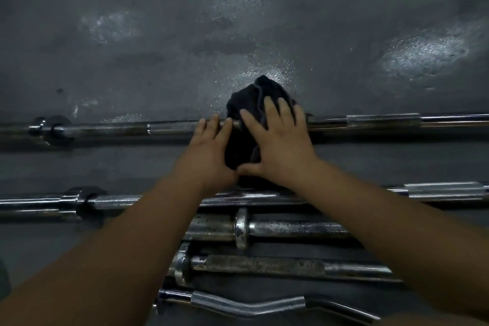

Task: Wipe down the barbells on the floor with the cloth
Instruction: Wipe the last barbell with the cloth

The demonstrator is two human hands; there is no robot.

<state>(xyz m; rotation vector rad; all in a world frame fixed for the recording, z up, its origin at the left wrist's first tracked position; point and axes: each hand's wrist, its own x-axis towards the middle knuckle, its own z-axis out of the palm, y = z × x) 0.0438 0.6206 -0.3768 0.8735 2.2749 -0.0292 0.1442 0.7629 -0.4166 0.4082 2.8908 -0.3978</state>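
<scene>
Partway through at most, judging from the layout. Wiping the farthest barbell (105, 130) on the floor (238, 21), with the black cloth (254, 98) bunched over the shaft near its middle. Pressing the cloth down with the right grip (280, 145), spread flat, fingers apart. Steadying with the left grip (209, 151) just beside, fingers straight and close together, laid across the same shaft and touching the cloth's edge, pinching nothing. Probably left to do: the second long barbell (119, 200) nearer in, the two short rusty-looking bars (291, 227) (264, 266) below it, and the curl bar (246, 306) nearest of all, none touched by the cloth now. No telling from sheen alone how much already wiped.
</scene>
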